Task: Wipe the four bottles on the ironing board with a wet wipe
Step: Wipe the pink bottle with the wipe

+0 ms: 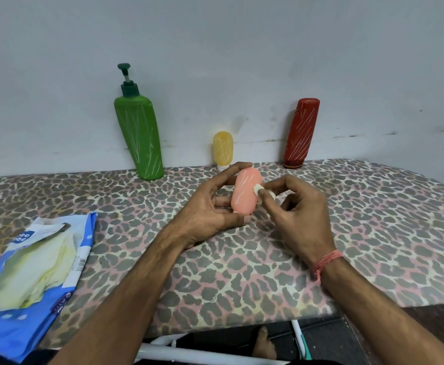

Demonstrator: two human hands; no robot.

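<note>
My left hand (210,206) grips a small pink bottle (244,192) with white scribbles, held upright just above the ironing board (360,233). My right hand (300,214) pinches a small wad of white wet wipe (259,189) against the bottle's right side. Three more scribbled bottles stand against the wall at the board's far edge: a tall green pump bottle (140,135) at left, a small yellow bottle (223,150) in the middle, and a red bottle (301,134) at right.
A blue pack of wet wipes (31,270) lies open at the board's near left edge. The board has a leopard-print cover and ends against a grey wall (242,48). Below the front edge I see white metal legs (189,354) and a bare foot (264,343).
</note>
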